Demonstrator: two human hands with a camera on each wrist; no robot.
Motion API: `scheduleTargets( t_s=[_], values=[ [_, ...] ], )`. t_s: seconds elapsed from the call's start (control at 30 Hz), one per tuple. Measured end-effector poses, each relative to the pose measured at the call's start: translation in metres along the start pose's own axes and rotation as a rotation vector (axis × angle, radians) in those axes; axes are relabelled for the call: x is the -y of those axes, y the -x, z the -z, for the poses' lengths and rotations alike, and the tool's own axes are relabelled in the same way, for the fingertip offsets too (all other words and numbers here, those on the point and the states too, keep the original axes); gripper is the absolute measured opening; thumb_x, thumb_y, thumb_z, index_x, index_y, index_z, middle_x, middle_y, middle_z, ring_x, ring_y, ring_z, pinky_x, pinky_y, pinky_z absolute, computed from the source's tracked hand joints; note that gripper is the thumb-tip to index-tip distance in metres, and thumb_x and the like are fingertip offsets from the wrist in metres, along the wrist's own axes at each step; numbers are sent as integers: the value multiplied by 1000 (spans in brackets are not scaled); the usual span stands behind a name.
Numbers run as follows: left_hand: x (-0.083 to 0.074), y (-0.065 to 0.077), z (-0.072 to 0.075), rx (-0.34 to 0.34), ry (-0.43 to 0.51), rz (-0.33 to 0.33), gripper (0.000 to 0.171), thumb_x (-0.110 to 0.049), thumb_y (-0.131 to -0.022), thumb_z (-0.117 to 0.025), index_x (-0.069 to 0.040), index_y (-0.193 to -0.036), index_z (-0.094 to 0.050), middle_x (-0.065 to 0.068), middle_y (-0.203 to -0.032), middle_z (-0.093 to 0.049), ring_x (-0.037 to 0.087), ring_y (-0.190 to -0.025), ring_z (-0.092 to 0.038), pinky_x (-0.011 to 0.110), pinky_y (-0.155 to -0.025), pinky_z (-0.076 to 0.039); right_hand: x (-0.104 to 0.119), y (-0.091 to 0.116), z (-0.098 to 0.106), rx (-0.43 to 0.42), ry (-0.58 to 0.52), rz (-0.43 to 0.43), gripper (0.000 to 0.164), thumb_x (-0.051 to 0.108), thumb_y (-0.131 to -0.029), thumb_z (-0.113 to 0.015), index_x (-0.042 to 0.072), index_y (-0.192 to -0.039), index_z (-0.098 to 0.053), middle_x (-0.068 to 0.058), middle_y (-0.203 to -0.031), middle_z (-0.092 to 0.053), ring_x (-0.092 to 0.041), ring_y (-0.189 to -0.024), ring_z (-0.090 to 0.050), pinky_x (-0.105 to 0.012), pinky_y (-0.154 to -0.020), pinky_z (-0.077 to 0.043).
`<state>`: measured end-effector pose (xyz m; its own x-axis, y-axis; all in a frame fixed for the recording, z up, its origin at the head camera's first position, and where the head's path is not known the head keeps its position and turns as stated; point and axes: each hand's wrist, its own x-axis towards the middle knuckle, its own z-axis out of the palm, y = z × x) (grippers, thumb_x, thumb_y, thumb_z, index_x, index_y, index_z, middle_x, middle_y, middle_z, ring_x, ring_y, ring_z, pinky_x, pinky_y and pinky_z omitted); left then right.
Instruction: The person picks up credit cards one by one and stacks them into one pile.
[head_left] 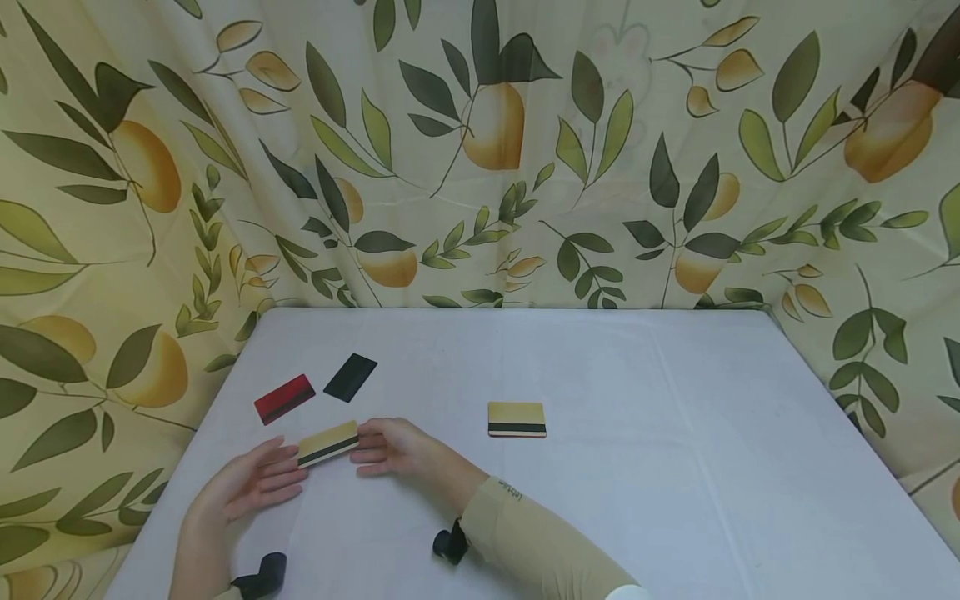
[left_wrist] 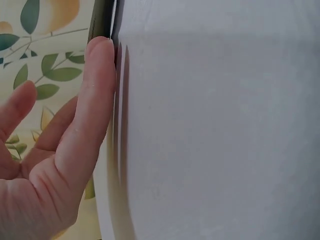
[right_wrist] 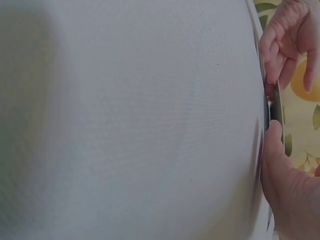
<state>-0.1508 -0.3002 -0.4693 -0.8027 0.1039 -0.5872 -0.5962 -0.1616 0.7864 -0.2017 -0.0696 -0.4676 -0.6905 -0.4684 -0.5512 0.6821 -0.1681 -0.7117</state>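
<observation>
In the head view, a gold card (head_left: 327, 443) with a dark stripe is seen on the left part of the white table (head_left: 637, 500), slanted between two hands. Its left end is touched by the left hand (head_left: 243, 485), whose fingers are extended, and its right end by the right hand (head_left: 396, 447), whose fingers are nearly straight. Behind them, a red card (head_left: 285, 399) and a black card (head_left: 350, 377) are seen lying tilted side by side, slightly apart, and another gold card (head_left: 517, 419) is set well to the right. The background is filled by a leaf-patterned cloth (head_left: 442, 217). In the left wrist view, the card is shown edge-on at the left fingertips, with the thumb held away from it. In the right wrist view, the thin card is spanned by both hands' fingertips; whether it is lifted from the table cannot be told.
</observation>
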Motion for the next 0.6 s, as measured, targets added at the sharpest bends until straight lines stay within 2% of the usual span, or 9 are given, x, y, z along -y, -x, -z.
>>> scheduleTargets(
  t_s=[0.07, 0.23, 0.3, 0.6],
  values=[
    [0, 0, -2, 2, -15, -10, 64, -35, -96, -44, 10, -138, -25, 11, -103, -64, 25, -93, -64, 44, -87, -49, 1, 0, 1, -5, 1, 1, 34, 11, -91, -51, -6, -120, -51, -24, -116, -57, -37, -107, -56, -53, -90, -44],
    [1, -2, -6, -21, -7, -19, 48, -29, -94, -52, 1, -130, -44, 10, -99, -66, 24, -91, -65, 44, -84, -50, 3, 0, 4, -17, -3, 7, 35, 13, -90, -55, -4, -120, -53, -21, -112, -61, -36, -102, -59, -52, -86, -47],
    [1, -2, -9, -31, -6, -20, 46, -28, -92, -55, -1, -128, -46, 9, -97, -67, 24, -89, -66, 44, -83, -51, 4, 0, 6, -23, 1, 12, 34, 14, -89, -56, -3, -119, -55, -19, -111, -62, -35, -100, -60, -51, -85, -49],
    [-1, -6, -19, -4, -30, -49, 59, -27, -92, -55, -5, -141, -30, 9, -100, -67, 25, -91, -65, 41, -84, -51, 7, -1, 13, -96, 63, 65, 32, 12, -87, -58, 2, -117, -59, -13, -106, -65, -30, -89, -65, -46, -74, -54]
  ],
)
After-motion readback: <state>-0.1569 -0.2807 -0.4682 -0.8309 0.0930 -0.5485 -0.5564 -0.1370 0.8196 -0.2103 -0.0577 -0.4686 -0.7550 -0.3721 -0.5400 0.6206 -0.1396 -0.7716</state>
